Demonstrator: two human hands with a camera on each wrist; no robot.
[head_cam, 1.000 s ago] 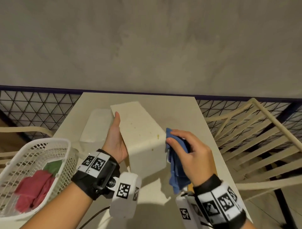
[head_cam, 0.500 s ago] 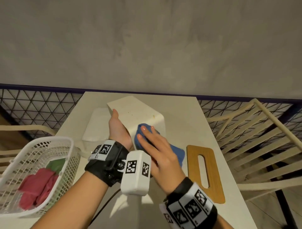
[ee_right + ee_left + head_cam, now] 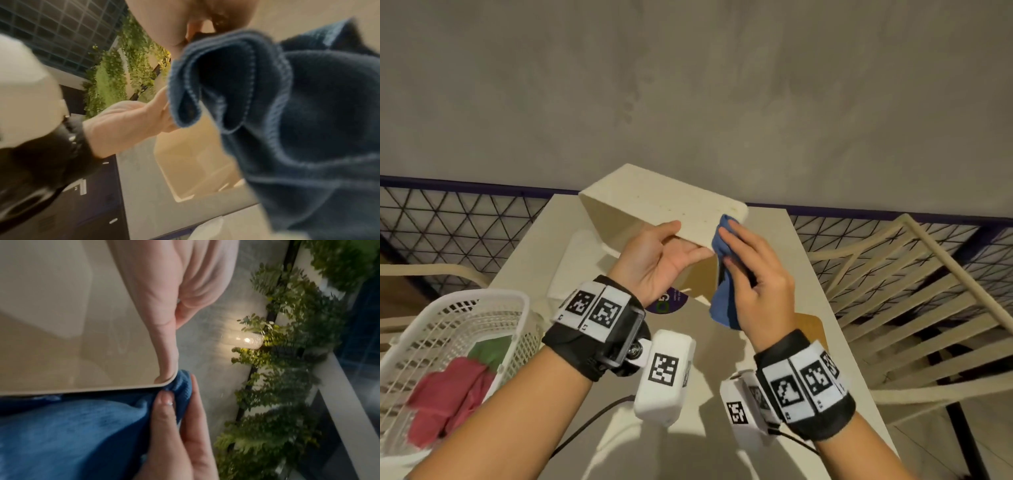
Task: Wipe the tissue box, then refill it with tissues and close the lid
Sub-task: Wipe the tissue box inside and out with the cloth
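In the head view the cream tissue box [image 3: 654,202] is held up off the table, tilted, with its open side toward me. My left hand [image 3: 688,240] grips its near rim, thumb on the outside. In the left wrist view its fingers [image 3: 160,308] lie along the inside of the box [image 3: 61,321]. My right hand [image 3: 727,246] holds a folded blue cloth [image 3: 722,301] and presses it on the box's near right corner. The cloth [image 3: 287,113] fills the right wrist view. The wooden lid [image 3: 810,329] lies on the table, mostly hidden by my right wrist.
A white tissue pack [image 3: 575,270] lies on the table [image 3: 808,274] under the box. A white basket [image 3: 465,308] with red and green cloths stands at the left edge. A slatted chair [image 3: 911,291] is close on the right, and a mesh fence [image 3: 465,219] runs behind.
The box has been lifted from the table and tipped up. My left hand shifted from its left side to the near rim. The cloth moved from the box's side to its right corner.
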